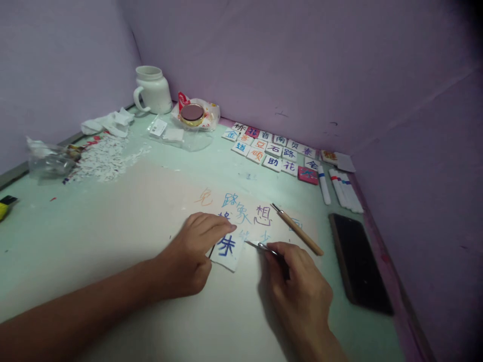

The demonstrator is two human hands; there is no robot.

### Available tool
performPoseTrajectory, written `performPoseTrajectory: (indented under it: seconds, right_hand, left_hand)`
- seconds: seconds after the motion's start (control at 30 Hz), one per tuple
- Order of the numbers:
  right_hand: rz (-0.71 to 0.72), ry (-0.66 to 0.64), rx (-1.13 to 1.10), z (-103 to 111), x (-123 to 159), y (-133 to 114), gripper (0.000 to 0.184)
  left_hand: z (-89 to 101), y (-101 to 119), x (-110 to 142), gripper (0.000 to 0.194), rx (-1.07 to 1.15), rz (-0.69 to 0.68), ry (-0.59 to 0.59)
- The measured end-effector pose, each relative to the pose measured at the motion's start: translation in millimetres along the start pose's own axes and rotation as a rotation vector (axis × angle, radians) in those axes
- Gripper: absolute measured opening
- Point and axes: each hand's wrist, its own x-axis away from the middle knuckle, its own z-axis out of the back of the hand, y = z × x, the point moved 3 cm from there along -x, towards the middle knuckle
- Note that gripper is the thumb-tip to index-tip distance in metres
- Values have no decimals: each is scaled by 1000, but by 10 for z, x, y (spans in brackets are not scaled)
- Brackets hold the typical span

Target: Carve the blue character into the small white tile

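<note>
Big pale table [75,236] fills the view, purple walls hemming it at twelve and three o'clock, so open room lies toward six and nine. A written-on sheet [249,213] sits centre. At three o'clock a dark phone [358,261] lies along the table edge, clear of the work. Rows of lettered tiles [271,148] are parked at one o'clock, a white mug [153,90] at eleven. Left hand [192,256] presses fingers flat on a white tile with a blue character [226,249], pinning it steady. Right hand [302,291] is pinched closed around a thin metal tool [260,246], tip just beside the tile's right edge. A wooden-handled tool [298,230] rests spare at two o'clock.
</note>
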Motion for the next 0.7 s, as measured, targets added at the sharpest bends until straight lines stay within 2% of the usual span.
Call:
performPoseTrajectory:
  seconds: [0.17,0.33,0.57,0.7]
  right_hand:
    - [65,0,-5,-5,-13,-7,9]
    - [77,13,-39,25,-38,59,8]
    - [-52,174,50,194,-148,386,15]
    - [-147,193,105,254,-184,527,23]
  left_hand:
    - [-31,-60,33,73,-13,57,32]
    - [-27,-78,58,66,11,133,118]
    - [51,-161,104,62,152,395,275]
    - [95,-158,127,60,185,411,333]
